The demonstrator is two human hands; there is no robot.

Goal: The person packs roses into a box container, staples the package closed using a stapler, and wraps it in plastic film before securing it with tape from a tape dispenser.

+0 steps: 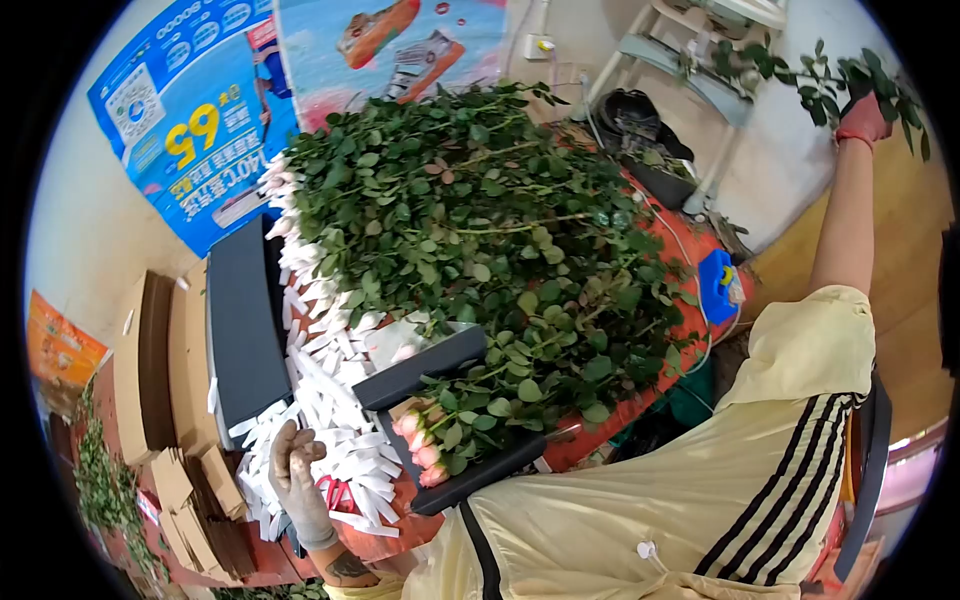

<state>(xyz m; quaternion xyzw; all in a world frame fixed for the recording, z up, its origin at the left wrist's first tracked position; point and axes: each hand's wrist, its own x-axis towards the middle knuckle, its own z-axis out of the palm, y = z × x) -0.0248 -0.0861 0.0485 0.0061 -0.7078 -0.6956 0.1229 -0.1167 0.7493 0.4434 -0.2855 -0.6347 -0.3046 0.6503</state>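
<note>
My left hand (302, 487), in a grey-white glove with dirty fingertips, hovers over a heap of white paper strips (340, 400). Its fingers are loosely bent and apart, with nothing visible in them. Far out to the upper right, my right hand (866, 118), in a reddish glove, is closed around a leafy rose stem (815, 85). Between my hands, several pink roses (425, 450) lie with their heads together in a black-sided holder (480, 475). Behind them spreads a large pile of leafy rose stems (470, 210), pale wrapped heads along its left side.
Red scissors (338, 492) lie among the strips. Cardboard pieces (185, 500) and a dark panel (247, 325) stand at left. A blue object (717, 287) and a cable sit at the red table's right edge (690, 240). A pale chair (680, 65) stands behind.
</note>
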